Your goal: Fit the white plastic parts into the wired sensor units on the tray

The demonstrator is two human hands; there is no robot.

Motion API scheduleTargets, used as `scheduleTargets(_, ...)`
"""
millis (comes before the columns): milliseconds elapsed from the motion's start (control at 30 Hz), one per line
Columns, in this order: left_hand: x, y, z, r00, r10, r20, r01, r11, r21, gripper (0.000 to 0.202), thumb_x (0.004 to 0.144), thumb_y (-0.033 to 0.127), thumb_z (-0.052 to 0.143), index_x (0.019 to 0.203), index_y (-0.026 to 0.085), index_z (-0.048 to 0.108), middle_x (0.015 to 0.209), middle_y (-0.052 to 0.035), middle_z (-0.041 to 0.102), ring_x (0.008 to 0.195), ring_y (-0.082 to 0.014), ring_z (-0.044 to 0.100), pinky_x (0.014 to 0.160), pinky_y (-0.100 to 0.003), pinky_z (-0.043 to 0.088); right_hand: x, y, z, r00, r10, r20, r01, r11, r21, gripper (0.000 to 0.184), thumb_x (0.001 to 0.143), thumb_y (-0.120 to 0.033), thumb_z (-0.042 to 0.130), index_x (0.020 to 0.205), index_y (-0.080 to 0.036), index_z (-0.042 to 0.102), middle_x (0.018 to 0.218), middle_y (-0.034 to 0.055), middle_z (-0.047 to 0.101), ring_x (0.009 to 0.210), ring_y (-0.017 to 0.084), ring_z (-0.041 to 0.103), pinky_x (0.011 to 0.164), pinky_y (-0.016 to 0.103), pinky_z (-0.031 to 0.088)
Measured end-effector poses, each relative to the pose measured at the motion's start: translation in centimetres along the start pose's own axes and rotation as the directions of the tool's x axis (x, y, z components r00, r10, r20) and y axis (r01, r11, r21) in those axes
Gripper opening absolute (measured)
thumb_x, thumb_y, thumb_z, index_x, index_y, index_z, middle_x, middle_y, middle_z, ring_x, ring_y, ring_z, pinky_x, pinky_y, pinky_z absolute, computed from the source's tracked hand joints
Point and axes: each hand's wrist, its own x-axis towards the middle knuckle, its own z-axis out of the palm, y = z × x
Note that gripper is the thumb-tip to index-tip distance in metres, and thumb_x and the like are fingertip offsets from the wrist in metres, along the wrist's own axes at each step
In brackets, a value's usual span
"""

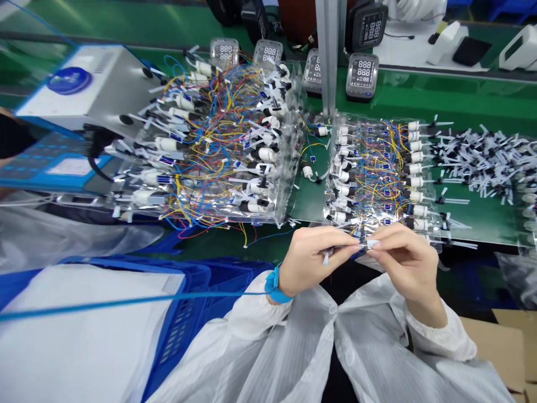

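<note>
Left hand (314, 260) and right hand (405, 263) are both pinched shut on a small white plastic clip (371, 244), held above the green desk (482, 221), just before a clear tray of wired white cylinders (377, 179); a blue plastic crate (180, 330) sits left.

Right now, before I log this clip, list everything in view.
Digital monitors: about five, grey and black, far side of bench
Clear trays of wired parts: two, multicoloured wires, on bench
Loose small parts: many, white and black, right
Instrument box: one, grey with blue disc, left
Crate: one, blue, lower left
Cardboard box: one, brown, lower right
Bench: one, green, under the trays
Small white part: one, white, between the hands
Left hand: blue wrist strap
Right hand: bare
Sleeves: two, white
</note>
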Motion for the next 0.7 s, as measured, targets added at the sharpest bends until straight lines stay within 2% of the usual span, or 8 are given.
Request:
scheduleTargets(100, -0.1, -0.1, 0.3, 1.0, 0.017, -0.014, -0.017, 1.0, -0.023, 0.007, 0.091, 0.014, 0.083, 0.096, 0.018, 0.081, 0.085, -0.0035, 0.084, 0.073, -0.0129, 0.079, 0.071, -0.019, 0.063, 0.0, 0.2, 0.1, 0.999, -0.051, 0.008, 0.051, 0.999, 0.007, 0.035, 0.085, 0.002, 0.08, 0.103, -0.028, 0.081, 0.097, 0.0018, 0.08, 0.091, 0.019, 0.076, 0.081, 0.034, 0.062)
scheduleTargets(367, -0.4, 0.0, 0.9, 1.0, -0.003, -0.03, 0.002, 0.999, -0.046, 0.008, 0.091, 0.01, 0.081, 0.096, 0.017, 0.081, 0.083, -0.003, 0.083, 0.072, -0.0117, 0.078, 0.069, -0.018, 0.062, -0.1, 0.7, -0.2, 0.995, -0.084, 0.05, 0.084, 0.996, 0.007, 0.038, 0.085, 0.005, 0.078, 0.105, -0.027, 0.081, 0.1, 0.0024, 0.081, 0.09, 0.019, 0.076, 0.082, 0.037, 0.063)
scheduleTargets(700, 0.1, 0.4, 0.9, 0.997, -0.007, 0.079, 0.008, 1.0, -0.018, 0.002, 0.094, 0.014, 0.079, 0.094, 0.016, 0.08, 0.08, -0.0036, 0.082, 0.068, -0.0115, 0.076, 0.066, -0.018, 0.059, -0.1, 0.9, -1.8, 0.976, -0.162, 0.146, 0.161, 0.987, 0.019, 0.042, 0.085, 0.007, 0.075, 0.11, -0.026, 0.081, 0.106, 0.0043, 0.08, 0.093, 0.021, 0.077, 0.085, 0.04, 0.065)
